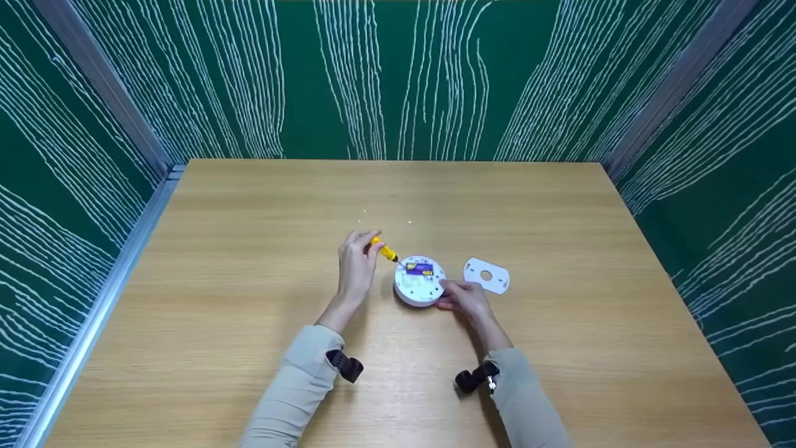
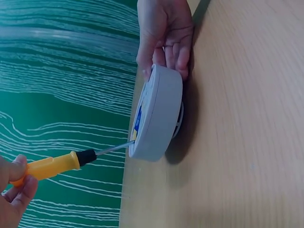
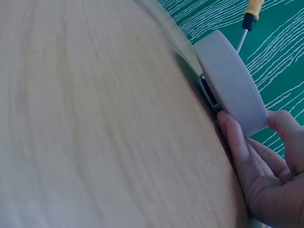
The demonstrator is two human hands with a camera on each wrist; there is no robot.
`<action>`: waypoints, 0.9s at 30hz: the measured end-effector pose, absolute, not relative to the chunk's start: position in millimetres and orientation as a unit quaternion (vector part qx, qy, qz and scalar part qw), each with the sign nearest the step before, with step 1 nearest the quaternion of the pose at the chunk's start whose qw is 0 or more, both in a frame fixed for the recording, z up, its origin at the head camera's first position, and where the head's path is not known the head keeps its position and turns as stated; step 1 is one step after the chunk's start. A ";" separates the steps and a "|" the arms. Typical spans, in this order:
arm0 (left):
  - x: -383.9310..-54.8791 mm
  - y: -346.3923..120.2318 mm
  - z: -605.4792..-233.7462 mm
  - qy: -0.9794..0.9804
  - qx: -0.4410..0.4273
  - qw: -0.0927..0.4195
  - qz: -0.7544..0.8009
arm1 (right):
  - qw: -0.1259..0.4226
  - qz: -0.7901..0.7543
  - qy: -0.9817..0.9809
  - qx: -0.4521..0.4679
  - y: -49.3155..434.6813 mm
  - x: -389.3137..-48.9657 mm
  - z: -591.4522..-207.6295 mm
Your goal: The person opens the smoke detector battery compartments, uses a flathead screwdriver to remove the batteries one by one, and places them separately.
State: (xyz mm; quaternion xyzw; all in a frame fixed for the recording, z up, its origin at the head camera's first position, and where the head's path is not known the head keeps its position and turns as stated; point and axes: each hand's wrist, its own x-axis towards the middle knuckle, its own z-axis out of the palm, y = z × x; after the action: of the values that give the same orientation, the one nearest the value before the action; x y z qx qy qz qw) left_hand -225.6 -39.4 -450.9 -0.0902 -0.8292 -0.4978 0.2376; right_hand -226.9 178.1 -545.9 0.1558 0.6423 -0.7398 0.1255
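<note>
A round white smoke detector (image 1: 416,291) is tilted over the table, its back face up. Purple-and-yellow batteries (image 1: 419,269) lie in a slot in that face. My right hand (image 1: 467,300) grips the detector at its right edge, thumb on the back face and fingers underneath, as the right wrist view shows. My left hand (image 1: 356,267) pinches the yellow handle of a screwdriver (image 2: 52,166). The screwdriver's metal tip meets the detector's back face at the left end of the batteries. In the right wrist view, a slotted ring (image 3: 209,92) shows on the detector's underside.
A white mounting plate (image 1: 472,272) with a round centre hole lies on the wooden table (image 1: 261,249), just beyond my right hand. Several tiny white bits lie farther back. Green walls (image 1: 398,81) with white lines stand behind the table and at both sides.
</note>
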 end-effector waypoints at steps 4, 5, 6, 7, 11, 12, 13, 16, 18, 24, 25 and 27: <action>-226.6 -33.1 -446.3 -0.839 -0.100 0.233 -0.482 | 0.127 -0.736 0.644 0.165 177.5 -227.1 -545.8; -227.0 -31.4 -445.1 -0.841 -0.103 0.231 -0.478 | 0.128 -0.737 0.643 0.167 177.4 -227.2 -545.5; -227.5 -29.8 -444.1 -0.843 -0.105 0.229 -0.475 | 0.128 -0.736 0.643 0.168 177.4 -227.4 -545.5; -227.9 -28.2 -443.3 -0.846 -0.107 0.226 -0.472 | 0.128 -0.736 0.643 0.169 177.5 -227.6 -545.1; -228.5 -23.7 -440.8 -0.851 -0.114 0.218 -0.463 | 0.132 -0.735 0.643 0.171 177.7 -228.0 -544.0; -228.5 -23.1 -440.5 -0.852 -0.115 0.216 -0.462 | 0.132 -0.735 0.643 0.172 177.8 -228.1 -543.8; -228.4 -22.6 -440.3 -0.853 -0.115 0.215 -0.461 | 0.133 -0.735 0.642 0.173 177.7 -228.1 -543.5; -228.3 -22.8 -441.3 -0.852 -0.118 0.214 -0.463 | 0.135 -0.734 0.642 0.173 177.7 -228.0 -542.9; -228.0 -24.3 -442.5 -0.851 -0.117 0.218 -0.464 | 0.138 -0.732 0.643 0.177 177.6 -227.8 -542.7; -227.8 -32.0 -447.5 -0.841 -0.115 0.248 -0.467 | 0.131 -0.739 0.639 0.167 178.3 -227.3 -543.9; -228.0 -33.2 -448.3 -0.840 -0.116 0.253 -0.466 | 0.128 -0.742 0.637 0.162 178.5 -227.2 -544.2; -228.1 -35.4 -449.7 -0.837 -0.116 0.258 -0.468 | 0.124 -0.749 0.632 0.157 178.6 -227.2 -544.8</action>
State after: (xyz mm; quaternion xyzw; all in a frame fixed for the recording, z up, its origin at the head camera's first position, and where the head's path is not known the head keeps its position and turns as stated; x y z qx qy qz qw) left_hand -228.1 -35.4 -449.7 -0.1157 -0.8374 -0.4675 0.2584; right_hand -227.2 178.6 -544.8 0.1570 0.6316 -0.7490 0.1241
